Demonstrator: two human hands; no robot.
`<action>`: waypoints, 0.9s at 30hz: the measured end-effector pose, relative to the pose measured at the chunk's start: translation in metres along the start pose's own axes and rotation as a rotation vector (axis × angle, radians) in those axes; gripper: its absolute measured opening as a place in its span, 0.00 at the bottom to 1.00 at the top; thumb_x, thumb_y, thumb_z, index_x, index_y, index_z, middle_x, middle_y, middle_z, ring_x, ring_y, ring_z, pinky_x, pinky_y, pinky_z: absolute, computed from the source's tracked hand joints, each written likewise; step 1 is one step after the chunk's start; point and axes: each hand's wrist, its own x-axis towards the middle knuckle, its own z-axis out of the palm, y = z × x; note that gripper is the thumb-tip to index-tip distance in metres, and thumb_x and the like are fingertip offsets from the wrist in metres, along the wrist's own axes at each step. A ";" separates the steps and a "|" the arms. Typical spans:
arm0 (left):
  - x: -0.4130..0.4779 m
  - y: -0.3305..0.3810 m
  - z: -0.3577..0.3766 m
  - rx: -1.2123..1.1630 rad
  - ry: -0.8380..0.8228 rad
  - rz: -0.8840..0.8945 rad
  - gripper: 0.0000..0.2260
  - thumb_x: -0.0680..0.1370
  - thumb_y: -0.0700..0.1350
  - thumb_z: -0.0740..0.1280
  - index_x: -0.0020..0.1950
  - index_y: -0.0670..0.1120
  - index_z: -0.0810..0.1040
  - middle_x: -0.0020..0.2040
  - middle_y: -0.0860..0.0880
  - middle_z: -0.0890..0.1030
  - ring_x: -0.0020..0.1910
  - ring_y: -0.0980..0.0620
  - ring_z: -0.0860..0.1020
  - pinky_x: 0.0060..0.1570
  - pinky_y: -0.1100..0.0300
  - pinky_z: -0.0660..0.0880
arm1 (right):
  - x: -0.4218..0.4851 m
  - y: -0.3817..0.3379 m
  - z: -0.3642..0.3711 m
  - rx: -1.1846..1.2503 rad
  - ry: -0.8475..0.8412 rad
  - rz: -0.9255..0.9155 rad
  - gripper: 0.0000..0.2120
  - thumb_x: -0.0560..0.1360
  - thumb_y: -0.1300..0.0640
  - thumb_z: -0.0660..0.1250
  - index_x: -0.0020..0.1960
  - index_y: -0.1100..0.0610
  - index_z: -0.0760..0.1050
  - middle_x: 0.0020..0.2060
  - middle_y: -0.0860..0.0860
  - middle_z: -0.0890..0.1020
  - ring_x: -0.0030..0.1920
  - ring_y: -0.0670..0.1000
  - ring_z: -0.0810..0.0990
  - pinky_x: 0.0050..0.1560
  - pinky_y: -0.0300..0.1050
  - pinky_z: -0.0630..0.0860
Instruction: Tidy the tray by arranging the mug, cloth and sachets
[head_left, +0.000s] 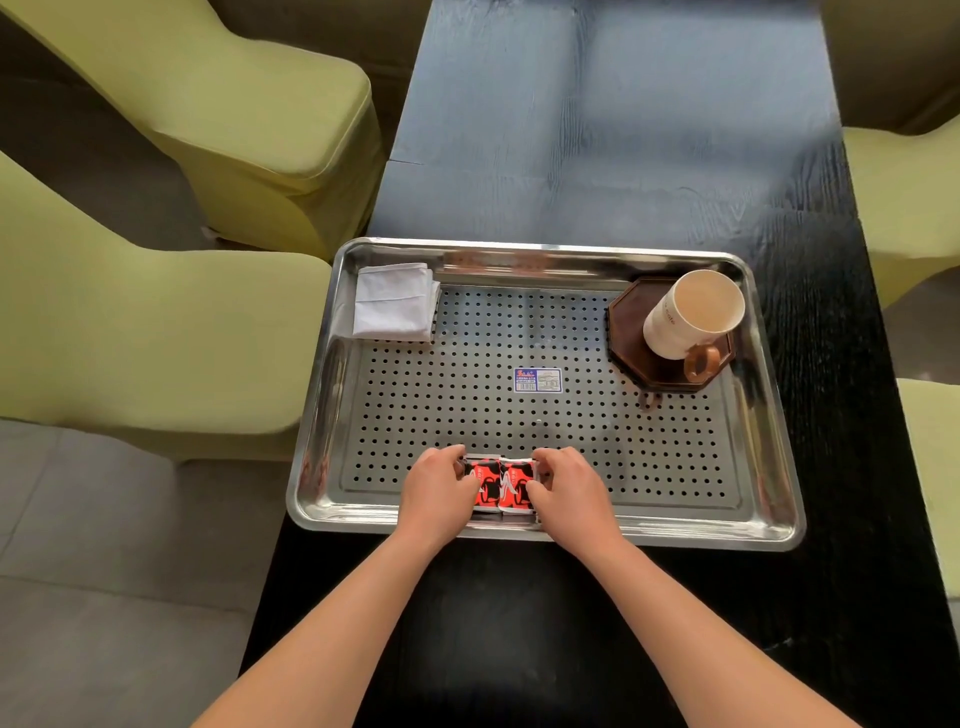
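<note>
1. Nearest me: both forearms are reaching over the dark table (597, 156) edge into the tray (774, 457).
2. Left hand (434, 491) and right hand (569, 491) are flanking the two red sachets (501, 486), fingers curled against the outer edges. Looks like both are pinching or squaring them; can't tell how firm the grip is, fingertips mostly hidden.
3. Sachets are lying flat, side by side and touching, at the near rim, roughly centred. Alignment looks close to final.
4. Mid tray: the perforated floor is bare apart from a small blue label (538, 380).
5. Far left corner: white cloth (395, 301) is sitting folded, squared to the corner. Reads as done.
6. Far right corner: mug (685, 314) is standing upright on a dark wooden coaster (623, 322), handle pointing toward the person. Appears empty. Also reads as done.
7. Beyond and at both sides: green chairs (249, 114) are standing around the table, not in play.
8. Status, my judgement: nearly complete. Remaining: finish straightening the sachets, let go, pull hands clear.
</note>
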 end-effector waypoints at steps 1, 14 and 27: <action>0.000 0.000 0.000 -0.003 -0.001 0.001 0.21 0.77 0.42 0.64 0.71 0.46 0.75 0.54 0.48 0.77 0.50 0.52 0.74 0.50 0.60 0.68 | -0.001 0.000 0.000 0.008 0.000 0.001 0.15 0.78 0.58 0.67 0.65 0.55 0.76 0.52 0.49 0.77 0.51 0.48 0.76 0.52 0.41 0.74; -0.012 -0.005 -0.010 -0.051 0.003 -0.032 0.22 0.77 0.40 0.65 0.72 0.48 0.73 0.50 0.52 0.80 0.50 0.53 0.77 0.51 0.60 0.71 | -0.013 0.006 -0.007 0.085 0.015 0.032 0.19 0.78 0.62 0.63 0.68 0.55 0.74 0.55 0.49 0.82 0.53 0.47 0.77 0.56 0.43 0.74; -0.030 0.002 -0.052 0.021 0.076 0.078 0.21 0.77 0.40 0.64 0.71 0.48 0.74 0.55 0.51 0.79 0.52 0.53 0.76 0.52 0.59 0.71 | -0.026 -0.006 -0.059 0.155 0.110 -0.023 0.18 0.80 0.60 0.63 0.69 0.54 0.74 0.52 0.47 0.81 0.53 0.47 0.78 0.56 0.44 0.75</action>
